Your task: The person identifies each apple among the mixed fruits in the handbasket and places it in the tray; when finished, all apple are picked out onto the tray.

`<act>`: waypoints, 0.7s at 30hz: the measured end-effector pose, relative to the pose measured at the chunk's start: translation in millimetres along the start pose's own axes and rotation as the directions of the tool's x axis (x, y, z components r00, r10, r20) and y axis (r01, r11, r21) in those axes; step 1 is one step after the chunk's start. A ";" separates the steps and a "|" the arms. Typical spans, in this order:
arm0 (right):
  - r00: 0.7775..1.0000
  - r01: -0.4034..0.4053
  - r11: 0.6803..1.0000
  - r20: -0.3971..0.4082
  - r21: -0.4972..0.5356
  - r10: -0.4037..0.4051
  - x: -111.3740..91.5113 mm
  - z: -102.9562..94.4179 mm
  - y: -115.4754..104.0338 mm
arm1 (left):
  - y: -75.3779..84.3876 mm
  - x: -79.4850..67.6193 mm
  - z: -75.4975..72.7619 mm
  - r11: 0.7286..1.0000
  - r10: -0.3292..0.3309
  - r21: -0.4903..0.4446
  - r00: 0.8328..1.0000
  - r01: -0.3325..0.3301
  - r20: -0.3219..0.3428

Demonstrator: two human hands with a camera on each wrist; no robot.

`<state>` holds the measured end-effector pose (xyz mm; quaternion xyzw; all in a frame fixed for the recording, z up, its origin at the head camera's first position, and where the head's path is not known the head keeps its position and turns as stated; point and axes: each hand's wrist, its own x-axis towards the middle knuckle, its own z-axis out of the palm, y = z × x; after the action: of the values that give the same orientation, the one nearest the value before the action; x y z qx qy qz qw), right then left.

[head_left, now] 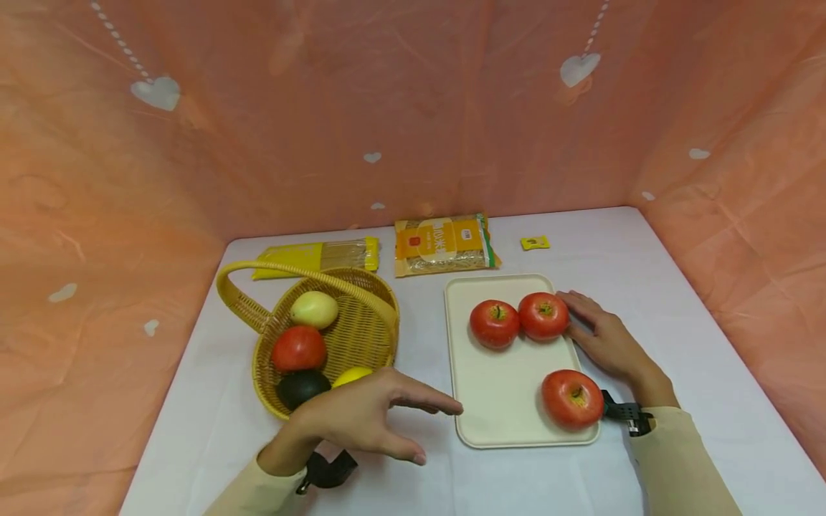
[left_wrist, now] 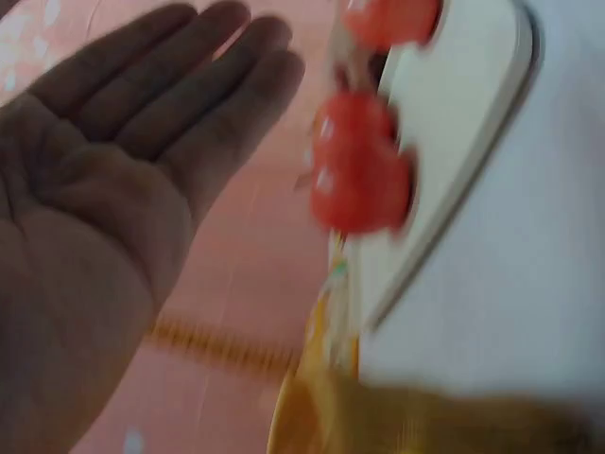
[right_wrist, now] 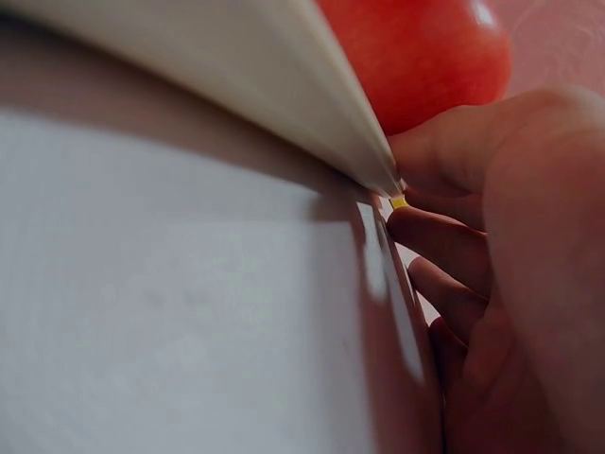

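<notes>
A cream tray point(head_left: 500, 408) lies on the table with three red apples on it: a pair touching near its far end point(head_left: 494, 325) and one at its near right corner point(head_left: 572, 400). At the tray's right edge, my right hand point(head_left: 606, 340) pinches the rim beside an apple point(right_wrist: 425, 57); its thumb lies along the top and the fingers reach below the rim. My left hand point(head_left: 368, 412) hovers left of the tray, fingers stretched out and thumb apart. Its bare palm point(left_wrist: 95, 218) faces the left wrist camera.
Left of the tray stands a yellow wicker basket point(head_left: 258, 387) with an upright handle, holding a pale green-yellow fruit point(head_left: 314, 309), a red fruit point(head_left: 299, 349), a dark oval fruit point(head_left: 303, 388) and a yellow fruit point(head_left: 352, 376). Behind lie noodles point(head_left: 348, 254), a grain bag point(head_left: 445, 244) and a small yellow packet point(head_left: 535, 243).
</notes>
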<state>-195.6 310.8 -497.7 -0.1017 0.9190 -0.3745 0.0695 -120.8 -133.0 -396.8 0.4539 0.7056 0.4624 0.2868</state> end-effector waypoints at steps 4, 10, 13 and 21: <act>1.000 0.000 1.000 -0.001 0.003 0.000 -1.1 -0.4 0.9 | -1.0 -34.6 -16.1 0.996 -0.025 -0.087 0.998 0.019 -0.065; 1.000 -0.011 1.000 -0.003 -0.001 0.011 -1.3 -0.6 1.5 | -2.2 -83.0 -38.7 0.988 -0.063 -0.151 0.988 0.041 -0.143; 1.000 0.006 1.000 -0.011 0.004 -0.006 -0.6 0.1 2.3 | -1.3 -105.8 -49.8 0.989 -0.069 -0.141 0.982 0.045 -0.177; 0.999 0.031 0.999 -0.037 -0.012 -0.031 -1.6 0.9 3.2 | -6.1 -150.0 -79.2 0.977 -0.214 -0.072 0.938 0.201 -0.273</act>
<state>-194.3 312.8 -500.5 -0.1094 0.9206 -0.3720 0.0461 -124.9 -300.9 -372.3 0.3011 0.7726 0.5040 0.2415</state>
